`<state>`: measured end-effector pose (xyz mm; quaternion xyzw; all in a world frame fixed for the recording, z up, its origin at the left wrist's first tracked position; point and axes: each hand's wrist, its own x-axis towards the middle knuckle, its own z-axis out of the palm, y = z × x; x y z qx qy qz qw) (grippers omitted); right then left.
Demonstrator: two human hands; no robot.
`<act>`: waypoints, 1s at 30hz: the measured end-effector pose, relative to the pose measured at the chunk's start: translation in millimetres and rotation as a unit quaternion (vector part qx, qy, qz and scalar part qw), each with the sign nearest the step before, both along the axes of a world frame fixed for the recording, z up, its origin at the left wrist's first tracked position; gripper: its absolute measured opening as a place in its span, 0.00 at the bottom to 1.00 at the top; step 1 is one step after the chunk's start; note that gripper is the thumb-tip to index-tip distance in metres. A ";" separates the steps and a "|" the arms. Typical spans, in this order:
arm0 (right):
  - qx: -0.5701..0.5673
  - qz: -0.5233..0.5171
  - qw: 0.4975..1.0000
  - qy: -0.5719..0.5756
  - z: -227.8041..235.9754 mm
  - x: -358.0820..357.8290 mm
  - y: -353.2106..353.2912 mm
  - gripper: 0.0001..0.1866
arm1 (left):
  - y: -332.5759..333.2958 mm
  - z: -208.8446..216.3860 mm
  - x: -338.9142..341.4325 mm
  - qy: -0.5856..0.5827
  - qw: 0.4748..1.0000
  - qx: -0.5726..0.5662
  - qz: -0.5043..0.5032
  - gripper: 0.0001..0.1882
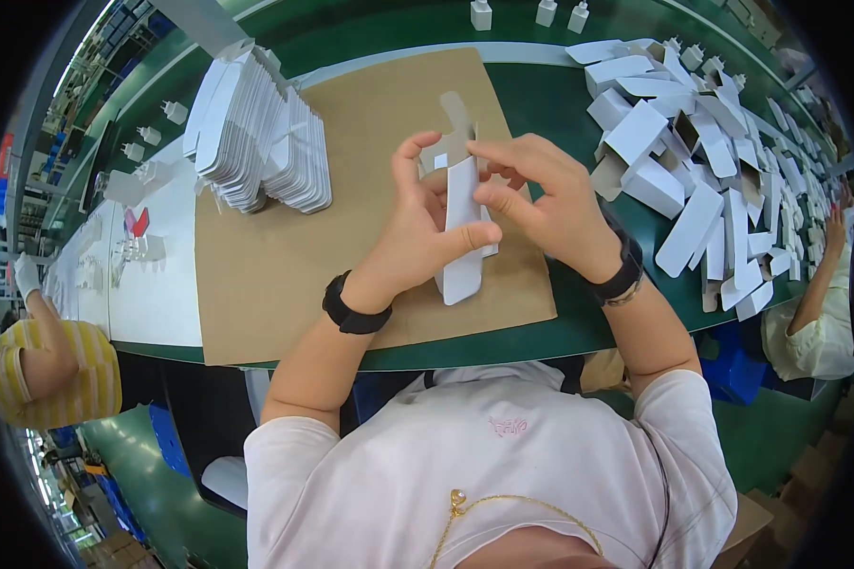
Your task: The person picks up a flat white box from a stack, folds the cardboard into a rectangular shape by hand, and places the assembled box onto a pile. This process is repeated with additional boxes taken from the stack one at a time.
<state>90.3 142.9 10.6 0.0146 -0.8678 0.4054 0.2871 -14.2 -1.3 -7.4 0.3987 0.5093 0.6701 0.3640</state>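
Note:
Both hands hold one small white cardboard box upright above a brown cardboard sheet. My left hand grips the box's left side, thumb pressed across its front. My right hand pinches the box near its top, where an open flap sticks up. Each wrist wears a black band.
A stack of flat white box blanks lies at the sheet's upper left. A heap of folded white boxes covers the green table on the right. Small white parts stand at the far edge. Other people sit at both sides.

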 end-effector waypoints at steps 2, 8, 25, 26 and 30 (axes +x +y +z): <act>-0.016 -0.006 1.000 -0.003 -1.1 -0.4 2.9 0.21 | 1.2 0.0 1.0 -0.039 0.999 -0.008 -0.006 0.50; -0.066 -0.003 0.997 -0.038 0.6 0.2 4.8 0.13 | 0.9 -10.6 5.5 -0.039 0.999 0.006 -0.032 0.51; -0.264 0.061 0.963 -0.003 -15.8 -4.9 -1.3 0.23 | 2.5 -1.1 -3.9 -0.045 0.998 0.032 0.024 0.36; -0.299 0.056 0.953 -0.017 -18.1 -5.8 -3.7 0.23 | 1.1 -1.7 -4.1 -0.057 0.998 0.018 0.012 0.32; -0.388 0.148 0.905 -0.090 -25.1 -4.3 -2.2 0.12 | 1.5 -9.1 -0.3 -0.024 0.999 0.023 0.024 0.25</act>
